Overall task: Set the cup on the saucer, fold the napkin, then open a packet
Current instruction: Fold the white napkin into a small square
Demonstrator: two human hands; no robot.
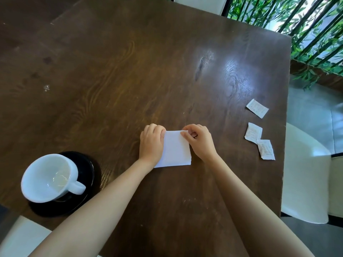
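A white napkin (175,150) lies folded flat on the dark wooden table (130,71), near the middle. My left hand (151,143) rests on its left edge, fingers curled at the far left corner. My right hand (199,140) pinches the far right corner between thumb and fingers. An empty white cup (47,178) stands on a black saucer (87,164) at the near left, its handle pointing right. Three small white packets lie to the right: one farther back (257,108), two close together (253,134) (266,149).
The table's right edge runs close to the packets. A white chair (304,175) stands beyond that edge, another white seat (20,238) at the near left. Green plants behind dark bars (306,25) fill the far right.
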